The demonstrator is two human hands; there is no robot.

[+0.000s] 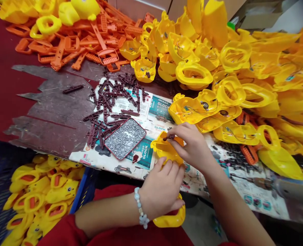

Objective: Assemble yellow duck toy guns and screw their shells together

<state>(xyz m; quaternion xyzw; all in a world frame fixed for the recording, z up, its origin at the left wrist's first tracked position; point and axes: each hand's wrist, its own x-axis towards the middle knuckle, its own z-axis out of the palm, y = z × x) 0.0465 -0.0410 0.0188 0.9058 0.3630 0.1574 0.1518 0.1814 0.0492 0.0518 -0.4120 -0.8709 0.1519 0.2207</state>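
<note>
My left hand [165,184] wraps over a yellow plastic duck shell half [164,148] at the table's front edge; its ring-shaped end sticks out below my palm. In a pinch, my right hand [191,145] holds a small dark brown plastic part [168,137] over the hollow of the shell. Left of my hands lies a shallow tray [125,138] filled with small silvery metal pins. A heap of dark brown plastic strips [112,97] spreads behind and beside that tray. Whether the brown part touches the shell inside is hidden by my fingers.
Orange handle parts [71,46] are piled at the back left. Yellow shells with wires [205,102] crowd the back and right. A power screwdriver [281,186] lies at right, near small black pieces [240,159]. A blue crate [83,189] at lower left holds assembled yellow ducks.
</note>
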